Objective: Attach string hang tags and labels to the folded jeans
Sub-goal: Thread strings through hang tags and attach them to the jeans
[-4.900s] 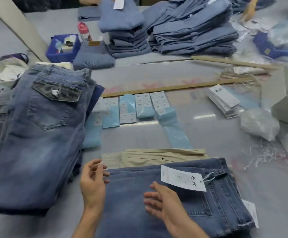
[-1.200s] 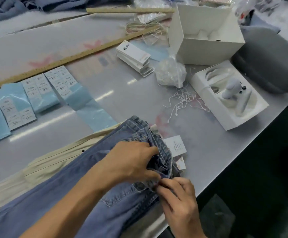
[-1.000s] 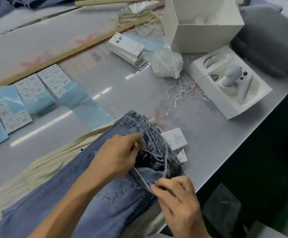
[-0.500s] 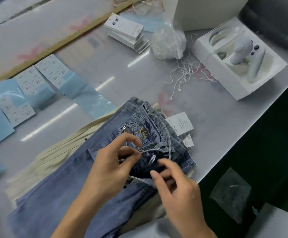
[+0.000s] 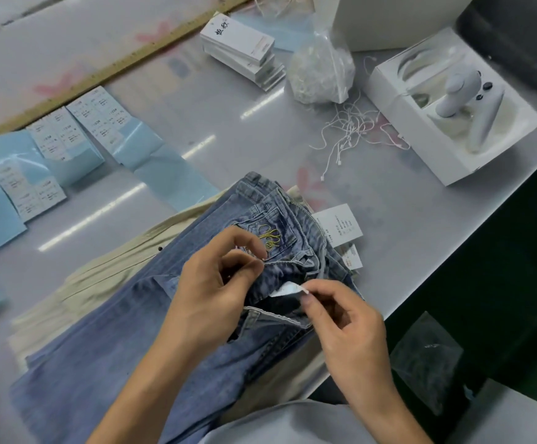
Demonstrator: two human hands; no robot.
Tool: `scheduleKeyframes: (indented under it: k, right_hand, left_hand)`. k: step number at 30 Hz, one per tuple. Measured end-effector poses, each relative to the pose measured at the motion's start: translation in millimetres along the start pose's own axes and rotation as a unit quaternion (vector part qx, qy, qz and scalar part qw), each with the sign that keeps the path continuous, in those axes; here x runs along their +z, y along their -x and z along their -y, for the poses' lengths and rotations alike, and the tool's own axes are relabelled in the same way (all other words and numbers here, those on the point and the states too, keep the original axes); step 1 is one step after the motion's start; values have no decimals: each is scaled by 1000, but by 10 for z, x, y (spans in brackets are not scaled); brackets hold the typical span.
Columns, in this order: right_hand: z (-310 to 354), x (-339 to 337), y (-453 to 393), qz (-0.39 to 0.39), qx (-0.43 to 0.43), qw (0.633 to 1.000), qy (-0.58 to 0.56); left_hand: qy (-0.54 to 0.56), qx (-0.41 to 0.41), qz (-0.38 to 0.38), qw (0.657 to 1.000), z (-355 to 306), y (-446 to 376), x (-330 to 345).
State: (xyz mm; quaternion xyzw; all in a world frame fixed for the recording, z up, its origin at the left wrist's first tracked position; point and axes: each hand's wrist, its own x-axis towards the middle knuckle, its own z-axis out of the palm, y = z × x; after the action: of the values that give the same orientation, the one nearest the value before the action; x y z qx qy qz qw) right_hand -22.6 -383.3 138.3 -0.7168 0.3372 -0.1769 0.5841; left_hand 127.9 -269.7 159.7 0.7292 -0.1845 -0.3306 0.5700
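Blue jeans (image 5: 107,341) lie on the grey table over a beige garment (image 5: 100,280), their waistband opened toward the table's right edge. My left hand (image 5: 216,283) pinches the denim at the fly, just below a yellow embroidered logo (image 5: 270,237). My right hand (image 5: 347,331) pinches a small white label (image 5: 288,289) that sticks out of the waistband. A white hang tag (image 5: 340,224) pokes out beyond the jeans on the right.
Sheets of sticker labels on blue backing (image 5: 55,155) lie at left. A stack of white hang tags (image 5: 241,49), a plastic bag of strings (image 5: 321,72) and loose strings (image 5: 353,129) sit at the back. A white box holding a controller (image 5: 452,107) is near the right table edge.
My hands opened the jeans' waistband. My right hand has taken hold of the small white label inside, and my left hand has moved up to the fly. The view has shifted closer.
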Motion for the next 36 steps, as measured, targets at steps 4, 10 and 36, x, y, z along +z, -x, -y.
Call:
scheduleKeyframes:
  k: [4,10,36]
  right_hand:
    - [-98,-105,55,-45,-257,942,209]
    - [-186,-46,162,-81,-349,911,203]
    - [-254,-127,-113,133,-121,958,225]
  left_hand:
    - [-44,24,8,999,-94,34,-15]
    - [-251,114,55,960,-242,234,-94]
    - [-108,203,-197,953,-177,490,65]
